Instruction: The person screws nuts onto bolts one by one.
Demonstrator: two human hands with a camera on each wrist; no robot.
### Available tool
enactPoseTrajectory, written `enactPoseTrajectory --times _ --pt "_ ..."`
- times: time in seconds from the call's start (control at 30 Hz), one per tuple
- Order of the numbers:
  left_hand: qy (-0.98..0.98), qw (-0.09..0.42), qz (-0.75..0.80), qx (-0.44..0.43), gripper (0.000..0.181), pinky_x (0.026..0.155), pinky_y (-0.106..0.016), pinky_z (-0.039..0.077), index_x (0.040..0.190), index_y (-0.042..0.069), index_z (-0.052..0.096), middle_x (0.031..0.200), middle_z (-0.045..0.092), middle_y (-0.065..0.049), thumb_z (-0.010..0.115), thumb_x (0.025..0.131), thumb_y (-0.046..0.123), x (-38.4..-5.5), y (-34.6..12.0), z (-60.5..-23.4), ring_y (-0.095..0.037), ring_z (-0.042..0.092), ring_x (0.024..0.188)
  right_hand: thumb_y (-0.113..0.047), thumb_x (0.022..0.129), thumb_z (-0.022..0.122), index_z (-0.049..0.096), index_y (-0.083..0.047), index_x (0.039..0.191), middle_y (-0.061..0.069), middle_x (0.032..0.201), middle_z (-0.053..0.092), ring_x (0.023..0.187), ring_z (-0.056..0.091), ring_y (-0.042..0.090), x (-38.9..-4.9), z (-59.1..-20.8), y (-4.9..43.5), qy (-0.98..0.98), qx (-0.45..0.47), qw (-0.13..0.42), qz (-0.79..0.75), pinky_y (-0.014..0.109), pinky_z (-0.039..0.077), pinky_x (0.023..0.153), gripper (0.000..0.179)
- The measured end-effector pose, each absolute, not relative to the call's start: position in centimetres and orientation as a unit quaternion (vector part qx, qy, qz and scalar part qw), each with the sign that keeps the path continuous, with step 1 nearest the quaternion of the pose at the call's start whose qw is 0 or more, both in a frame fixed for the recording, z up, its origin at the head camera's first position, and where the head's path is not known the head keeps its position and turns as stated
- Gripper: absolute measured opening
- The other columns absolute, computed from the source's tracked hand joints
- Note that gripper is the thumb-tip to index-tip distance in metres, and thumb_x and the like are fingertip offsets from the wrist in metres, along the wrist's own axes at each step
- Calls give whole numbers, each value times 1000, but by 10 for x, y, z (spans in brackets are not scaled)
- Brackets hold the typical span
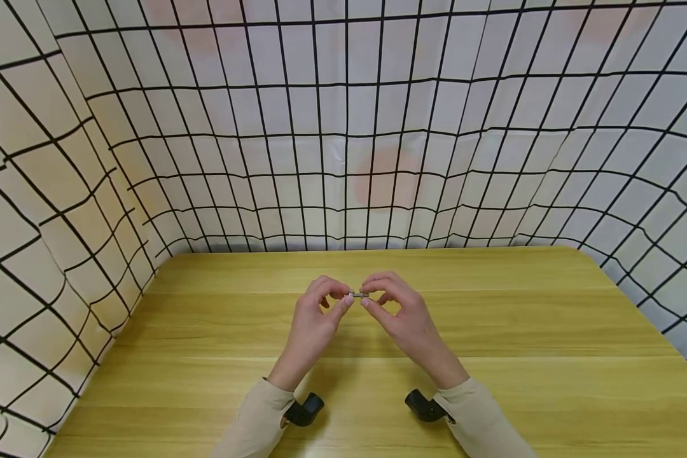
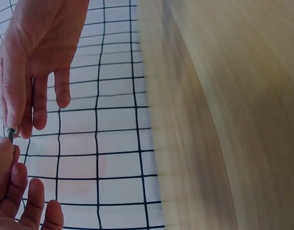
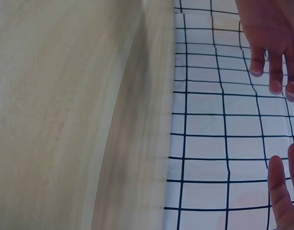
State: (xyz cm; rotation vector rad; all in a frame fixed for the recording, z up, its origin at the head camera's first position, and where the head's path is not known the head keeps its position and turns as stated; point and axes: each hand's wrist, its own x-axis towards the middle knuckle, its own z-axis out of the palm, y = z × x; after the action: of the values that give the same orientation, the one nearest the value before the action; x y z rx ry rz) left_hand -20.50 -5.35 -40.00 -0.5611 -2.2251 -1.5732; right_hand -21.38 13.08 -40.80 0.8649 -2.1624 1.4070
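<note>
In the head view a small metal bolt (image 1: 357, 294) lies level between the two hands, above the wooden table. My left hand (image 1: 315, 316) pinches its left end between thumb and forefinger. At the other end, thumb and forefinger of my right hand (image 1: 403, 313) close about the tip, where a wider ring shows, perhaps a nut. In the left wrist view the bolt (image 2: 11, 134) is a short dark shaft between the fingertips. The right wrist view shows spread fingers of both hands, but the bolt is out of that frame.
The wooden table (image 1: 206, 343) stretches out below both hands. White cloth with a black grid net (image 1: 332, 152) rises behind it and along both sides. A black wrist camera (image 1: 305, 410) sits by the left cuff, another black camera (image 1: 425, 406) by the right.
</note>
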Motion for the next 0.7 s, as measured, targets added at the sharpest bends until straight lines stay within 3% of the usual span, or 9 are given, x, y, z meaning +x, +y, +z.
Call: enactPoseTrajectory --times 0.33,0.53,0.7 --pt "-789 174 -554 -200 4 76 -46 42 93 9 70 91 59 8 72 90 9 -205 -55 -401 -27 55 91 4 92 65 66 -4 100 5 101 62 94 57 17 -197 -388 120 -789 281 190 513 34 48 73 11" --pt "-784 176 -559 -206 7 75 -47 41 92 10 70 89 58 8 72 89 4 -205 -53 -402 -26 55 90 1 95 61 66 -5 95 4 98 62 87 56 16 -190 -379 118 -796 271 191 505 34 46 74 8" --pt "-785 175 -559 -201 4 76 -48 41 92 10 70 91 58 8 71 90 7 -205 -53 -401 -25 55 91 -1 95 63 66 -3 109 6 107 64 96 58 20 -190 -378 119 -797 265 169 516 38 50 77 15"
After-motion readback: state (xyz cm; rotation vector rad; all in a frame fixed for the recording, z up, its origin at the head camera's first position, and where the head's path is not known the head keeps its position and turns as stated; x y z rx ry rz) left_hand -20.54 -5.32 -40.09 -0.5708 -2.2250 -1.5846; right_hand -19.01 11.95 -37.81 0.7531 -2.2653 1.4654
